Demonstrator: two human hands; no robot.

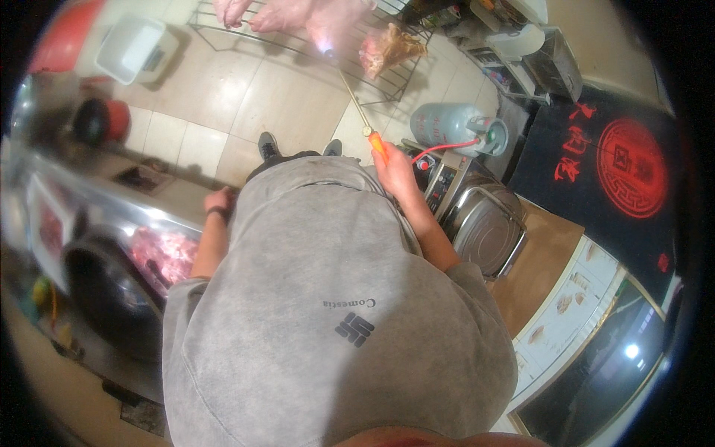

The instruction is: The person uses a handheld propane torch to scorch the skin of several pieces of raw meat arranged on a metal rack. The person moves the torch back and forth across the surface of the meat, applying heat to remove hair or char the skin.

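Note:
My right hand is wrapped around the orange handle of a gas torch. Its long metal tube reaches forward, and a bluish-white flame glows at the nozzle. The flame meets a large piece of pale pink meat lying on a black wire rack. Beside it on the rack sits a piece of meat with browned, yellowish skin. My left hand, with a dark band on the wrist, hangs at my left side near a metal counter; its fingers are curled and the palm is hidden.
A gas cylinder lies tilted at right, with a red hose attached. Nearby stands a cooker with a lidded pan. At left, raw meat and a dark wok rest along the counter. A white basin stands on the tiled floor.

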